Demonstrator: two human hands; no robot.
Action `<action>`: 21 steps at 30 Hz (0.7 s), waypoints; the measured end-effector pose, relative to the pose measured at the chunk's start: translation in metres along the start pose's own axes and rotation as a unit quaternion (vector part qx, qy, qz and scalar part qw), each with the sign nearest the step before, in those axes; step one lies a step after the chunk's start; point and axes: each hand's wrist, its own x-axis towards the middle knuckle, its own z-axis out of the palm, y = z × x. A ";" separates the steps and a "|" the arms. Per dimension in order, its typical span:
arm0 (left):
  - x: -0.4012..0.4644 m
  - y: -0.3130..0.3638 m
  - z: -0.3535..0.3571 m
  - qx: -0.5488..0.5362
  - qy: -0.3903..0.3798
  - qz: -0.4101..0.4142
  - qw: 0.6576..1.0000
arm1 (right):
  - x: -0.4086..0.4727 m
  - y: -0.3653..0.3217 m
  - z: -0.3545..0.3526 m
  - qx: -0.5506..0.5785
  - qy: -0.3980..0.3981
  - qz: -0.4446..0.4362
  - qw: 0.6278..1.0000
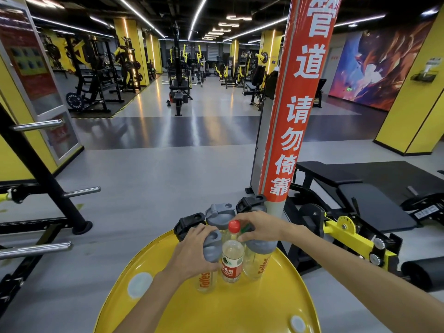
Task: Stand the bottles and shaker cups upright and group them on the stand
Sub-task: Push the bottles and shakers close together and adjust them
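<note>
Bottle upright on stand, shaker cup touching its left, another at right, three cups behind, pole behind-right, bench far right

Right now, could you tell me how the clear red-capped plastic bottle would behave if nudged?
The clear red-capped plastic bottle is tall and narrow, so it would probably tip easily. It looks nearly full, so likely fairly heavy. The yellow metal stand looks smooth; it may slide.
</note>
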 end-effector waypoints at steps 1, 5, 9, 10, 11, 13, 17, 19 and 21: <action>0.000 0.000 0.000 0.000 -0.003 0.001 1.000 | -0.003 0.001 -0.002 -0.002 0.000 0.003 1.000; 0.000 0.000 -0.001 0.000 -0.004 0.003 1.000 | -0.016 0.013 -0.009 -0.033 -0.001 0.028 0.999; 0.000 0.000 0.000 0.002 -0.003 0.003 1.000 | -0.030 0.025 -0.011 -0.087 -0.016 0.073 0.993; 0.001 -0.001 0.000 0.001 -0.002 0.004 1.000 | -0.033 0.027 -0.010 -0.104 -0.022 0.078 0.991; 0.001 -0.001 0.000 0.001 -0.003 0.004 1.000 | -0.034 0.028 -0.008 -0.120 -0.027 0.080 0.989; 0.001 -0.002 0.001 0.001 -0.003 0.005 1.000 | -0.034 0.030 -0.003 -0.149 -0.032 0.074 0.986; 0.001 -0.002 0.000 -0.002 0.000 0.004 1.000 | -0.032 0.032 0.001 -0.161 -0.011 0.048 0.986; 0.001 -0.001 0.000 -0.004 0.001 0.003 1.000 | -0.032 0.032 0.000 -0.162 -0.005 0.034 0.986; 0.001 -0.001 0.000 -0.003 0.000 0.003 1.000 | -0.032 0.034 0.000 -0.159 -0.003 0.024 0.987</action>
